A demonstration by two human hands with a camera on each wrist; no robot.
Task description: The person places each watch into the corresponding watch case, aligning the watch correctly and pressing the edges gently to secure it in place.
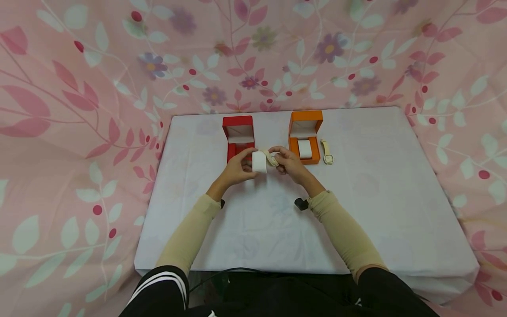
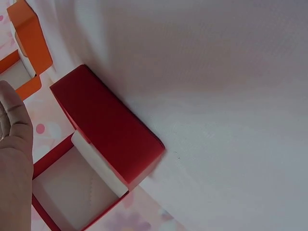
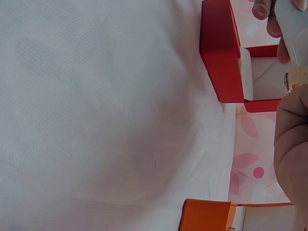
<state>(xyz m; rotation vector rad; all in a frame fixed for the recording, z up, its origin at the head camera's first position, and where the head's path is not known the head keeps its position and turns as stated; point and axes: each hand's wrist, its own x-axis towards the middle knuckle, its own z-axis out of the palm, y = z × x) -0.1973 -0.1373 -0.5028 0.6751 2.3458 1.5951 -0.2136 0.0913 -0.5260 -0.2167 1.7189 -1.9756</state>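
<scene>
My left hand (image 1: 236,169) grips a white watch cushion (image 1: 259,162) by its ends, just in front of the open red watch box (image 1: 238,121). Beside the cushion, my right hand (image 1: 291,164) pinches a cream-strapped wristwatch (image 1: 272,159), its strap reaching the cushion's upper edge. From the right wrist, the strap (image 3: 299,77) and its buckle show close below the cushion (image 3: 290,21). In the left wrist view only part of the left hand (image 2: 15,137) appears, and the cushion is out of sight.
An open orange watch box (image 1: 306,115) with a white cushion (image 1: 304,149) inside stands right of the red one. Next to it lies a second cream-strapped watch (image 1: 327,152). A white cloth (image 1: 269,233) covers the table, and a floral curtain (image 1: 253,57) hangs behind.
</scene>
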